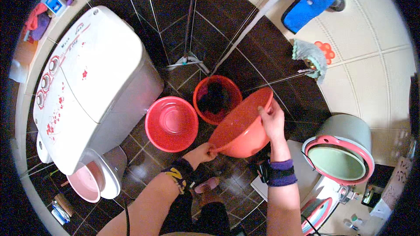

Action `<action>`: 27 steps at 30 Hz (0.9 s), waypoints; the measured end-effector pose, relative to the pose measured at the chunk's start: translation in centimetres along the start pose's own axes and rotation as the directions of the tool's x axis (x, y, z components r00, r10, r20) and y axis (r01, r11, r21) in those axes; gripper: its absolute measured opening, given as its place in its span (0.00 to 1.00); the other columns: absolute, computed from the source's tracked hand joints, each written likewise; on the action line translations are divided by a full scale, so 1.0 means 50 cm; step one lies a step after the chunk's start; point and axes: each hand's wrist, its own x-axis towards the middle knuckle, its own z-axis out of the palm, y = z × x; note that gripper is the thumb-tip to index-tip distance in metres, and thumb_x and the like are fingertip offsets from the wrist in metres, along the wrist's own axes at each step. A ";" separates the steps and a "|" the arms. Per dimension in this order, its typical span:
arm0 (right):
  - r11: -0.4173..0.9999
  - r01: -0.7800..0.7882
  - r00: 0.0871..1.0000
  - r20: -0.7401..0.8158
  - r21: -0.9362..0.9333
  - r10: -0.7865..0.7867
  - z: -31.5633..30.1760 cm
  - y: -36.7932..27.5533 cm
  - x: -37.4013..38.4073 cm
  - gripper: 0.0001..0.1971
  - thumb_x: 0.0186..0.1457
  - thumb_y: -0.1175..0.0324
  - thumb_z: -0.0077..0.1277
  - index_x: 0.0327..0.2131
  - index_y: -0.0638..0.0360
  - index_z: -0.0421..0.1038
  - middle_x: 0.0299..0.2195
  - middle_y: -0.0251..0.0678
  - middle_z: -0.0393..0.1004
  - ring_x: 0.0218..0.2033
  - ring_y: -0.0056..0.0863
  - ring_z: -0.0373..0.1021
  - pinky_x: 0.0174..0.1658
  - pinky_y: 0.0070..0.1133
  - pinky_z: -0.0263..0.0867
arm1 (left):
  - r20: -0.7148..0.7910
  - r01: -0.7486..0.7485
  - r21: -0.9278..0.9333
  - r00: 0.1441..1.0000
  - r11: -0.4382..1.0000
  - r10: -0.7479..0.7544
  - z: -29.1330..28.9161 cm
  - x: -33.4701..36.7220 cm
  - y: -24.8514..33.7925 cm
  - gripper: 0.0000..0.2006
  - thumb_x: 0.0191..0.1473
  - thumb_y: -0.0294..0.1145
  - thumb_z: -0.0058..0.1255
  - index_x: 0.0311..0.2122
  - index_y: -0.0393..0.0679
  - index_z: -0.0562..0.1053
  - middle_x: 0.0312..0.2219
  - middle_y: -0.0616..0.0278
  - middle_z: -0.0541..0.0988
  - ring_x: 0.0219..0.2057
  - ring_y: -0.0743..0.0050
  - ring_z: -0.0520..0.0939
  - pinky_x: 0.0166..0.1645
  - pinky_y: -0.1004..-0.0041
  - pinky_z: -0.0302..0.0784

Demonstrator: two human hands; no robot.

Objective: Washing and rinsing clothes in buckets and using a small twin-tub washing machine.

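Between both hands I hold a wide orange-red plastic basin (243, 137), tilted with its opening toward the upper left. My left hand (202, 154) is closed on the near left rim. At the far right rim, my right hand (273, 120) grips with the thumb on the inner side. Just beyond the basin stands a red bucket (199, 105) with something dark inside, too dim to make out. A round pinkish-red basin (172, 124) sits on the floor to the left, with nothing visible in it. The tilted basin overlaps the bucket's near right edge in view.
A white washing machine (100, 70) fills the left side, with a toilet-like white fixture and a pink basin (83, 183) below it. Long-handled mops (188, 59) lean in the far corner. Stacked tubs (345, 126) stand right. Cloths, including a blue one (308, 4), hang on the wall.
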 end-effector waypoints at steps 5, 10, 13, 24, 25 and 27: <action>0.934 -0.077 0.996 0.069 0.349 0.057 0.072 -0.034 -0.106 0.23 0.50 0.77 0.50 0.51 0.66 0.61 0.22 0.24 0.66 0.22 0.11 0.61 0.27 0.12 0.59 | -0.234 0.125 -0.912 0.625 0.391 -0.745 -0.134 -0.190 -0.065 0.15 0.44 0.24 0.47 0.40 0.39 0.68 0.31 0.60 0.75 0.31 0.69 0.76 0.30 0.68 0.74; 0.826 -0.148 0.986 0.015 0.544 0.167 0.013 -0.009 -0.176 0.28 0.52 0.77 0.48 0.56 0.66 0.53 0.33 0.31 0.70 0.32 0.16 0.66 0.37 0.13 0.63 | -0.607 -0.077 -0.677 0.619 0.732 -0.498 -0.103 -0.184 0.204 0.22 0.42 0.23 0.44 0.47 0.43 0.62 0.27 0.62 0.74 0.22 0.71 0.76 0.19 0.73 0.74; 0.824 -0.130 0.983 -0.035 0.552 0.178 0.023 -0.004 -0.164 0.29 0.52 0.76 0.49 0.57 0.65 0.51 0.42 0.36 0.69 0.38 0.21 0.68 0.42 0.15 0.64 | -0.755 0.067 -0.422 0.526 0.904 -0.391 -0.136 -0.191 0.296 0.21 0.45 0.22 0.42 0.48 0.39 0.61 0.35 0.60 0.73 0.29 0.70 0.77 0.25 0.72 0.76; 0.480 -0.640 0.765 0.554 0.600 0.328 -0.024 -0.023 -0.083 0.28 0.56 0.59 0.47 0.57 0.59 0.51 0.50 0.41 0.63 0.48 0.36 0.66 0.46 0.36 0.68 | -0.874 -0.158 0.099 0.458 0.982 0.162 -0.170 -0.153 0.510 0.24 0.48 0.18 0.37 0.53 0.37 0.57 0.46 0.55 0.70 0.45 0.63 0.72 0.49 0.69 0.68; 0.472 -0.689 0.719 0.601 0.550 0.349 -0.016 -0.018 -0.077 0.28 0.54 0.64 0.46 0.56 0.56 0.50 0.50 0.40 0.63 0.48 0.38 0.66 0.45 0.38 0.69 | -0.858 -0.121 0.124 0.486 0.985 0.168 -0.172 -0.158 0.524 0.24 0.49 0.18 0.37 0.54 0.37 0.56 0.46 0.55 0.70 0.46 0.64 0.71 0.50 0.69 0.67; 0.474 -0.648 0.756 0.579 0.597 0.304 -0.008 -0.014 -0.085 0.26 0.53 0.66 0.46 0.55 0.59 0.52 0.51 0.41 0.63 0.48 0.38 0.65 0.47 0.38 0.67 | -0.842 -0.074 0.169 0.508 0.983 0.183 -0.181 -0.160 0.545 0.23 0.49 0.18 0.37 0.54 0.37 0.56 0.46 0.55 0.70 0.47 0.65 0.71 0.51 0.70 0.66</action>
